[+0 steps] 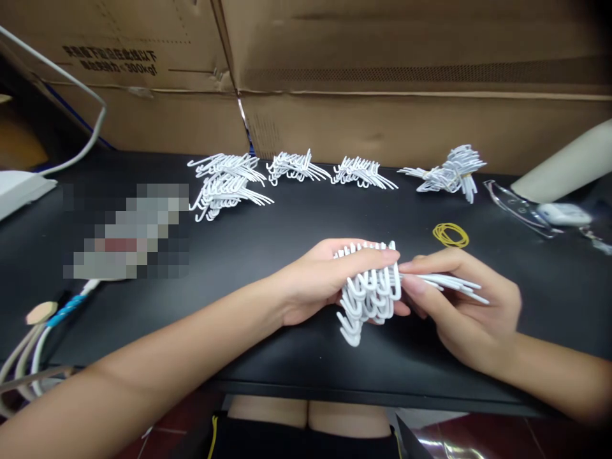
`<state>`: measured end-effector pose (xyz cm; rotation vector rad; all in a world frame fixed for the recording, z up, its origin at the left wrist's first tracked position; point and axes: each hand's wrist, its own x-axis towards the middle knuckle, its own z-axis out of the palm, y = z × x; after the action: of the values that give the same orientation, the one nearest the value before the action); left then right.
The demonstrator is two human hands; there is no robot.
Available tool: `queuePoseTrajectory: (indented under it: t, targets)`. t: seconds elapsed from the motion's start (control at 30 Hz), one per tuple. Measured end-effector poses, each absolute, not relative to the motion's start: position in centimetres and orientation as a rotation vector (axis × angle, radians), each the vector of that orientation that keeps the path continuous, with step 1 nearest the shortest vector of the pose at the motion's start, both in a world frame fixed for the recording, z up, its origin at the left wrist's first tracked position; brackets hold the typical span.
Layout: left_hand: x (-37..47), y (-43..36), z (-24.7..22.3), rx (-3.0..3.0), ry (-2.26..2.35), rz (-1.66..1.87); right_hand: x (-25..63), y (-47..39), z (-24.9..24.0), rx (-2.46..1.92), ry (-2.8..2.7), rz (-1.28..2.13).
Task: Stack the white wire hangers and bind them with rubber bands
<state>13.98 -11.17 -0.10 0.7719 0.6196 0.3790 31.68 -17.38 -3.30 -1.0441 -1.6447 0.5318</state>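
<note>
Over the front part of the black table, my left hand [329, 274] is closed around a bunch of white hooks [370, 296], its thumb lying across the top. The curved ends stack side by side and face down and left. My right hand [459, 306] pinches the straight ends of the same bunch, which stick out to the right between thumb and fingers. Part of the bunch is hidden by both hands. Beyond the right hand lies a small heap of yellow rubber bands [451, 235].
Several bundles of white hooks [291, 167] lie along the back of the black table [296, 229], before cardboard boxes [382, 121]. At right are glasses [521, 210], a small white device [564, 215] and a pale tube [568, 162]. Cables [38, 357] and a blurred-out object [129, 233] are at left.
</note>
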Motion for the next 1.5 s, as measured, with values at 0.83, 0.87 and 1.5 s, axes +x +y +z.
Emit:
queuePoseTrajectory:
  t: [0.83, 0.87, 1.5]
  targets:
    - [14.0, -11.2, -0.1, 0.777, 0.679, 0.419, 31.1, -16.2, -2.8, -0.776, -1.210, 0.870]
    - [14.0, -11.2, -0.1, 0.780, 0.674, 0.414, 31.0, -16.1, -2.5, -0.780, -1.197, 0.873]
    - [14.0, -10.9, 0.5, 0.840, 0.812, 0.522, 46.4, -8.4, 0.6, -1.923, -1.994, 0.751]
